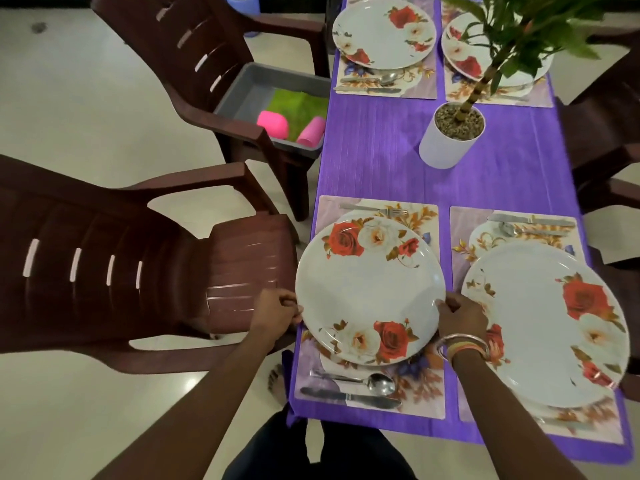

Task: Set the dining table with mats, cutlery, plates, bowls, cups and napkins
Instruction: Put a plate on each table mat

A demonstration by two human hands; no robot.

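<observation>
Four floral plates are out on the purple tablecloth (381,161), one to each of four printed mats. I hold the fourth plate (370,289) over the near-left mat (426,393); its left edge juts past the table's side. Whether it sits flat or hangs just above the mat, I cannot tell.

My left hand (277,311) has its fingers curled on the plate's left rim, arm reaching in from below. My right hand (462,315), bangles at the wrist, pinches the right rim, knuckles up.

On this mat lie three pieces of cutlery: one fork (374,209) on the far side of the plate, one spoon (377,382) and one knife (349,396) on the near side.

The near-right plate (540,323) lies just beside my right wrist; the far-left plate (382,31) and far-right plate (464,53) sit at the table's other end.

One potted plant (440,150) stands between the pairs. On a brown chair (194,46) to the left, a grey tub (249,88) holds two pink cups (273,123) on a green cloth (298,105).
</observation>
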